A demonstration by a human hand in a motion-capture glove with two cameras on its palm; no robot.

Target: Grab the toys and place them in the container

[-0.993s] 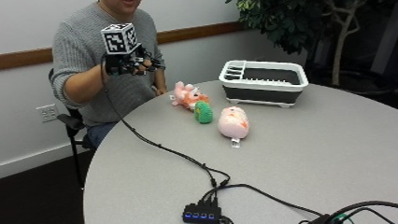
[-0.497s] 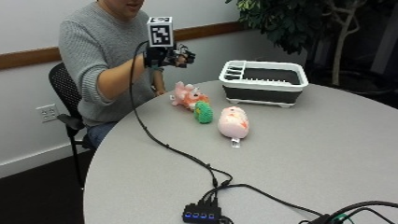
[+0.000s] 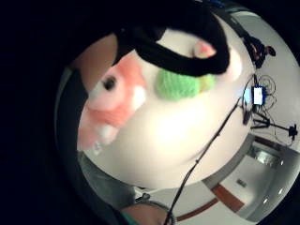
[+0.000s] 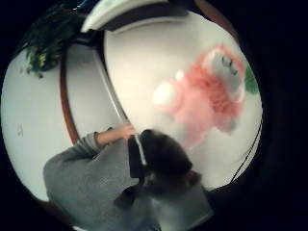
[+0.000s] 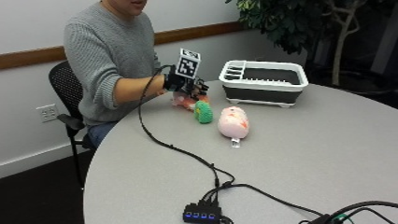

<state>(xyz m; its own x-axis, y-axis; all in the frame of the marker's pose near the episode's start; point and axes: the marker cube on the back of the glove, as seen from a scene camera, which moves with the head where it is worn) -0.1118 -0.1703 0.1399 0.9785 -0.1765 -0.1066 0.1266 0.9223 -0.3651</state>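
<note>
The scene is viewed from across the tabletop, looking down toward the seated person. Both palm views are aimed downward from close above the pink plush toy, which is shared by all three views.

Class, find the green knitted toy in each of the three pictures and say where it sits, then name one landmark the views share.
Outside view: green toy on the table, between the fuzzy pink toy under the gloved hand and the pale pink toy.
Little finger side palm view: beside the fuzzy pink toy, partly behind a black strap.
Thumb side palm view: a green sliver beyond the fuzzy pink toy.
Shared landmark: the fuzzy pink toy.
</note>
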